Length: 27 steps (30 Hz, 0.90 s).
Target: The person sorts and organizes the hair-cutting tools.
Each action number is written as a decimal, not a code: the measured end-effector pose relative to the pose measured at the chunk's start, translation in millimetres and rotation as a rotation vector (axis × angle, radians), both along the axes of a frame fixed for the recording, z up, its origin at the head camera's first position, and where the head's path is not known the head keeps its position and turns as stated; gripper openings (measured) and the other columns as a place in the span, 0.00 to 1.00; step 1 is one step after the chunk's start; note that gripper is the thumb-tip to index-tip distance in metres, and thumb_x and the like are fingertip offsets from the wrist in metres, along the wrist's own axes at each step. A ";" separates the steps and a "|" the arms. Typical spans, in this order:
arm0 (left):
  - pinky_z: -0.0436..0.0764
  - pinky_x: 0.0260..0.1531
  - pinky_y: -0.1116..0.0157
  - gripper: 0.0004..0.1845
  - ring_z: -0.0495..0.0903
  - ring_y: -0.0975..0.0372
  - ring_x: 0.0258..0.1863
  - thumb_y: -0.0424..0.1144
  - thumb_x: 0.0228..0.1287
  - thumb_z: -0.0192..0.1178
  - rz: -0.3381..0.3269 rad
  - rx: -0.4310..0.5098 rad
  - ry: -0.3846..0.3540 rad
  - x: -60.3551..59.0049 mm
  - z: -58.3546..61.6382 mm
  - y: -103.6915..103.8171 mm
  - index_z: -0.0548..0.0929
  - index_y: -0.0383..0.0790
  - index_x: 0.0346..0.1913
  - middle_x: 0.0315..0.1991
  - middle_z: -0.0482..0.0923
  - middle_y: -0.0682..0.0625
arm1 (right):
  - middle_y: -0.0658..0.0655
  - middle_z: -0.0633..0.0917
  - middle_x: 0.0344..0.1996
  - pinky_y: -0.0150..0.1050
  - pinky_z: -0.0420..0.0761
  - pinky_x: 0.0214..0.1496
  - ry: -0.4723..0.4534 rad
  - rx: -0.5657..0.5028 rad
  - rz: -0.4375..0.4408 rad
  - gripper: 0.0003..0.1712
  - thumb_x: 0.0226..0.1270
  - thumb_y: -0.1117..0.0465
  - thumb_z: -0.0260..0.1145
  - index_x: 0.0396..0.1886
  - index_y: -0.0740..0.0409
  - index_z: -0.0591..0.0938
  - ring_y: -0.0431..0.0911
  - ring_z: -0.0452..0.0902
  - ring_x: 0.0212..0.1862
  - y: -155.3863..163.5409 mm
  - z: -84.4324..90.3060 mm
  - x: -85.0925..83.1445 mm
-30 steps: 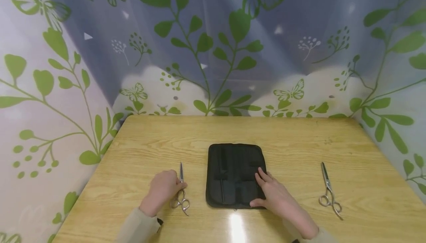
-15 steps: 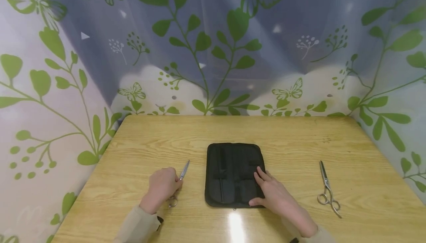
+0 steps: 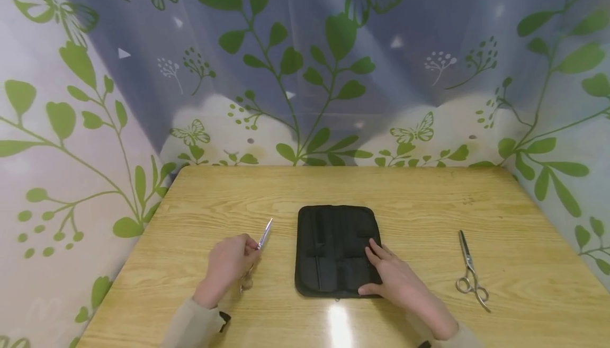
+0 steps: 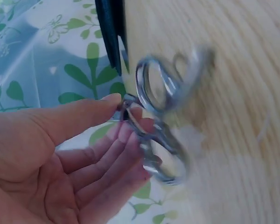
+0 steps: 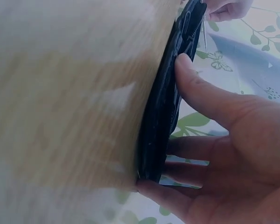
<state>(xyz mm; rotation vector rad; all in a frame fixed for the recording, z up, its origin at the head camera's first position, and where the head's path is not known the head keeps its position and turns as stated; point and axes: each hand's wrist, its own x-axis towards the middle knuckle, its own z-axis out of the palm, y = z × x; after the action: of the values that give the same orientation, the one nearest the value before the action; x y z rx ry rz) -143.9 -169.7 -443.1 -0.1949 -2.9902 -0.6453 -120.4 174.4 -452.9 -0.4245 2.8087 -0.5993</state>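
Note:
My left hand (image 3: 231, 259) pinches a pair of silver scissors (image 3: 265, 234) near the pivot, between thumb and fingers. The blades point away and to the right; in the left wrist view the ring handles (image 4: 170, 91) extend past the fingers, over the wood. A black zip case (image 3: 335, 226) lies opened flat at the middle of the table, with elastic straps and a thin dark rod-like tool (image 3: 319, 274) in its left half. My right hand (image 3: 405, 287) rests on the case's right edge, fingers spread, thumb (image 5: 189, 70) at its near side.
A second pair of silver scissors (image 3: 469, 271) lies on the wooden table (image 3: 229, 194) to the right of my right hand, blades pointing away. Patterned curtain cloth (image 3: 305, 72) with green leaves hangs behind the table and along both sides.
The scissors in my left hand have turned, their tips swinging rightward and rising away from me. The left hand has shifted slightly up and left. My right hand and the case stay put.

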 end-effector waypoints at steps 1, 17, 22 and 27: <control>0.74 0.18 0.69 0.05 0.79 0.66 0.20 0.36 0.60 0.72 -0.001 0.024 -0.008 -0.2 0.4 -0.8 0.88 0.37 0.33 0.27 0.87 0.52 | 0.71 0.61 0.76 0.64 0.69 0.67 0.001 0.001 0.003 0.54 0.54 0.46 0.79 0.71 0.73 0.69 0.71 0.58 0.73 0.3 0.1 -0.1; 0.85 0.27 0.66 0.03 0.89 0.56 0.29 0.33 0.66 0.68 -0.062 0.623 -0.033 -12.6 31.8 23.0 0.86 0.35 0.39 0.34 0.87 0.44 | 0.67 0.75 0.67 0.63 0.73 0.64 0.157 -0.138 0.052 0.38 0.65 0.47 0.72 0.69 0.64 0.76 0.67 0.70 0.67 5.3 22.1 -1.6; 0.87 0.33 0.65 0.06 0.89 0.56 0.33 0.31 0.68 0.66 -0.130 0.888 -0.114 -16.6 40.0 53.7 0.84 0.29 0.42 0.38 0.85 0.40 | 0.58 0.83 0.61 0.48 0.82 0.58 0.122 -0.465 0.057 0.29 0.71 0.48 0.67 0.67 0.56 0.80 0.57 0.81 0.60 -6.0 27.7 0.5; 0.87 0.38 0.63 0.08 0.89 0.58 0.35 0.33 0.70 0.64 -0.218 1.008 -0.238 -14.0 40.9 85.5 0.82 0.28 0.44 0.40 0.85 0.40 | 0.59 0.84 0.59 0.40 0.83 0.56 -0.070 -0.747 0.054 0.28 0.76 0.51 0.63 0.69 0.60 0.76 0.54 0.82 0.59 -17.3 26.4 5.4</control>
<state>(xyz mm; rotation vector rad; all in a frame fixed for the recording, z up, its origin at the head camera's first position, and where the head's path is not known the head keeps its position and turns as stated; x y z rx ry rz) -157.8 -84.2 -402.2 -0.3744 -2.4258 -2.1746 -115.0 157.1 -426.5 -0.5834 2.4023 -1.6088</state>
